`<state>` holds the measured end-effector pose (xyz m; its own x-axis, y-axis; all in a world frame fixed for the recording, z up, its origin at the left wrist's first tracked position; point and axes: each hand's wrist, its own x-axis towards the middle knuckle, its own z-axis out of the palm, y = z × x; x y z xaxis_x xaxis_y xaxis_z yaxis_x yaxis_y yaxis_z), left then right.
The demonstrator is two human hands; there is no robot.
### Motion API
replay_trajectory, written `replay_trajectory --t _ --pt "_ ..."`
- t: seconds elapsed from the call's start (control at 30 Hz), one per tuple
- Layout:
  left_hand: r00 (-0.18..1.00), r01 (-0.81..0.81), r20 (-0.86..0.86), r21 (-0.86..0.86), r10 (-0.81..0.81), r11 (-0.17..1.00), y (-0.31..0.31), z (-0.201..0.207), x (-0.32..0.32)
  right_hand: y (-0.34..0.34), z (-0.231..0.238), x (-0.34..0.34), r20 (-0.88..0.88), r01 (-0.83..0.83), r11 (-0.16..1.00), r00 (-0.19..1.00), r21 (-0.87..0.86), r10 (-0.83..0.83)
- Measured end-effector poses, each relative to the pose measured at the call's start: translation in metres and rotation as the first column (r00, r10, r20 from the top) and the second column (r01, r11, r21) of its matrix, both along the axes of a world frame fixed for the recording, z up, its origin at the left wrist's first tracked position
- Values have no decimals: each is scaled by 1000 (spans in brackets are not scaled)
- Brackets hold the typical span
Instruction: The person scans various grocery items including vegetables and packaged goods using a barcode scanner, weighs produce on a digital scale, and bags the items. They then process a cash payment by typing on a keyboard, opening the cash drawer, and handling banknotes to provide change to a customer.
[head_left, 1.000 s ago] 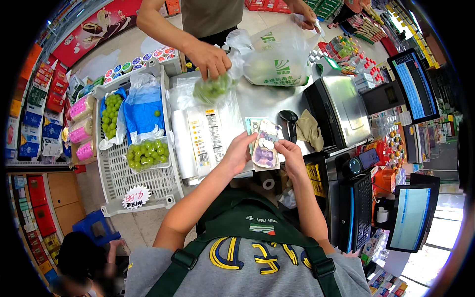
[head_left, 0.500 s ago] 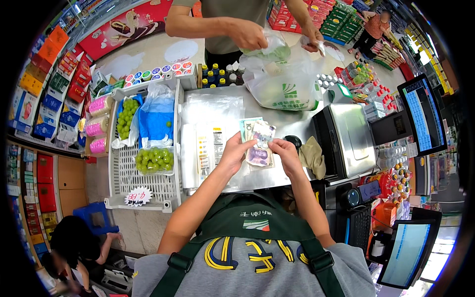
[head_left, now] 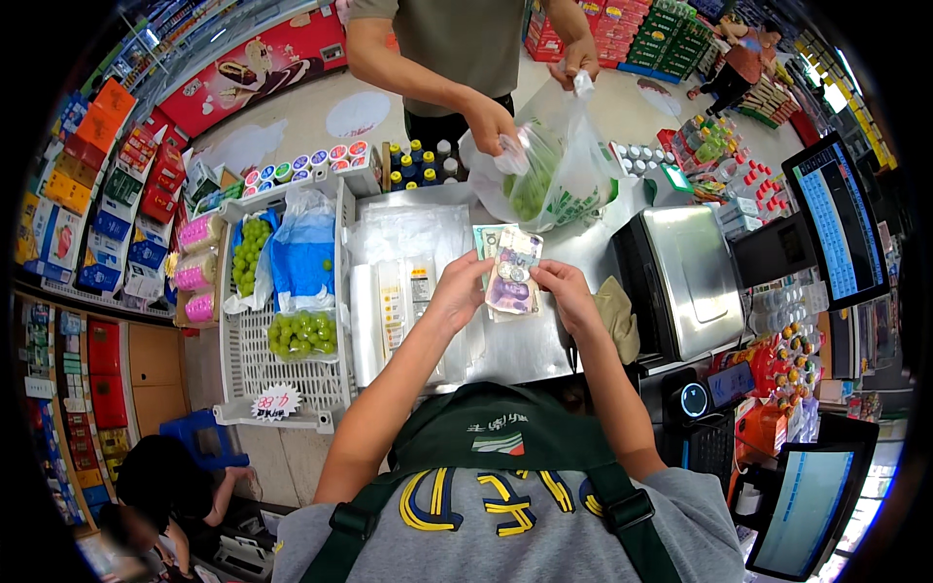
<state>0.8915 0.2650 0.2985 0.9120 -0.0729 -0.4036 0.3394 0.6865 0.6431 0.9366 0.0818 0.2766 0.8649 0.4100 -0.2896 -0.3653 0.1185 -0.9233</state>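
My left hand is closed on the left edge of a small stack of banknotes, holding it above the metal counter. The top note is purplish, and a greenish one sticks out behind it at the upper left. A few coins seem to lie on the top note. My right hand pinches the right edge of the same stack. Across the counter, another person's hands hold a white translucent carrier bag and a smaller clear bag with something green inside.
On the left, a white plastic crate holds green grapes and blue wrapping. Flat plastic bags lie beside it. A metal-topped device, a cloth and a screen stand right. Someone crouches at lower left.
The person opposite has pulled the carrier bag's handles up and lowered the smaller bag into or against it. My hands stay almost in place, with the notes tilted slightly differently.
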Motion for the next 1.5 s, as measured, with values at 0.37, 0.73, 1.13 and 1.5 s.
replay_trajectory --t 0.37,0.73,1.13,1.5 --pt "1000 -30 8 64 29 998 -2 -1 37 5 -5 32 33 56 998 998 5 -56" --pt "996 -3 84 10 2 1000 -1 4 81 6 13 68 98 116 993 989 -21 -113" --pt "1000 -19 -19 -16 19 1000 17 -10 69 18 12 92 121 122 992 985 -20 -119" --pt "978 -139 -164 -56 128 989 48 -81 -58 44 12 120 100 104 993 990 -48 -98"
